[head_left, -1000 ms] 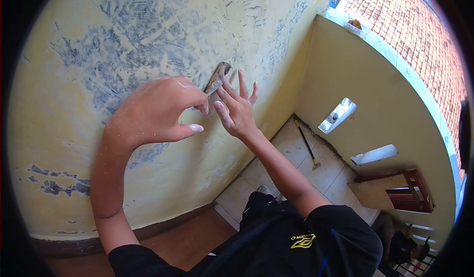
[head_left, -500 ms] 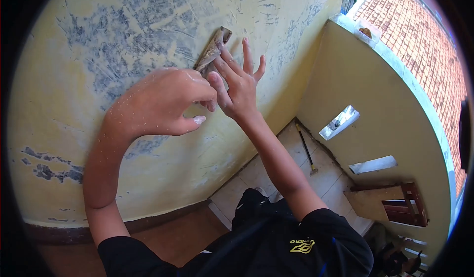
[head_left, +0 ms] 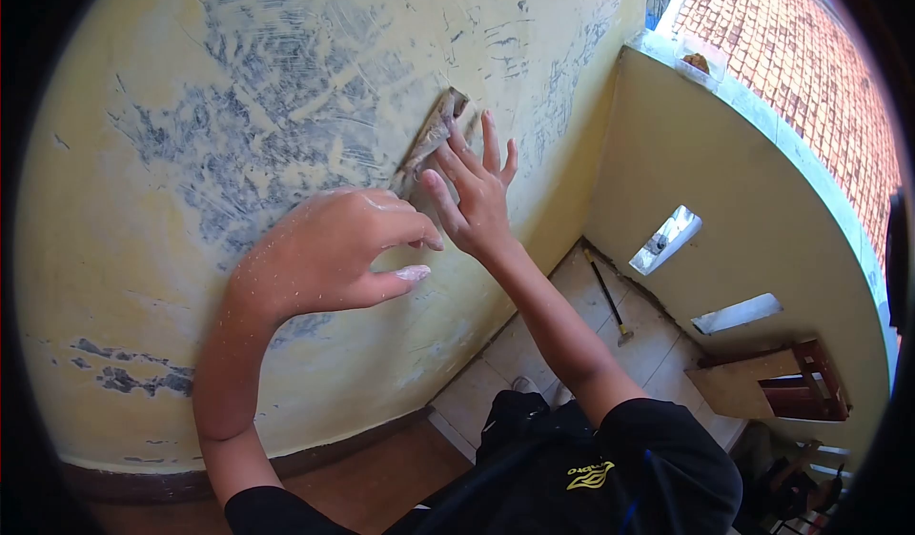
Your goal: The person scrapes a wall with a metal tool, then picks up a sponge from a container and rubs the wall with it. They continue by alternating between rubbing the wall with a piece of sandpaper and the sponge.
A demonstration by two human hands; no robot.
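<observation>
In the head view, a crumpled, folded grey-brown sheet that looks like sandpaper (head_left: 431,140) lies against the yellow wall (head_left: 381,344). My right hand (head_left: 477,201) presses it to the wall with its longer fingers, while the other fingers and thumb spread away. Just left and below, my left hand (head_left: 334,254) is bent at the wrist near the sheet's lower end. Its thumb and index finger curve with a gap between them; the other fingertips are hidden behind the hand. Whitish dust covers both hands. A large scraped grey patch (head_left: 276,106) spreads on the wall beside them.
A low wall (head_left: 724,173) with slot openings stands to the right, a clear plastic container (head_left: 701,61) on its ledge. A long-handled tool (head_left: 607,297) lies on the tiled floor (head_left: 639,354). Further right are a wooden panel (head_left: 734,383) and, lower, a partly seen person (head_left: 791,483).
The camera view has tilted, so both hands and the sheet appear lower and slightly further right. My right hand stays on the sheet, and my left hand keeps its curved pose.
</observation>
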